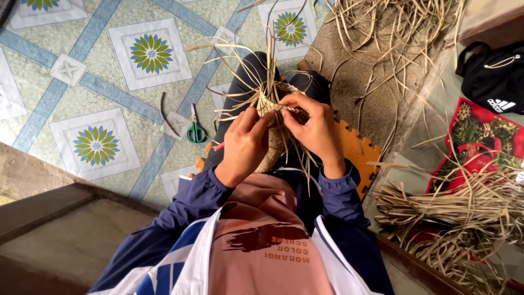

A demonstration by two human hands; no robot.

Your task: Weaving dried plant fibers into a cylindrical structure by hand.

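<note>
A half-woven straw basket (274, 146) rests in my lap, with loose tan strands sticking up and out from its rim. My left hand (244, 143) pinches strands at the rim's near left side. My right hand (313, 130) grips the braided edge just to the right, fingers curled over it. The two hands almost touch at the rim. The lower part of the basket is hidden behind my hands and sleeves.
Green-handled scissors (195, 131) lie on the patterned tile floor (98, 82) to my left. An orange foam mat (360, 155) is under me. Loose straw (393, 27) lies scattered ahead; a straw bundle (464, 213) lies on the right. A black bag (494, 76) sits far right.
</note>
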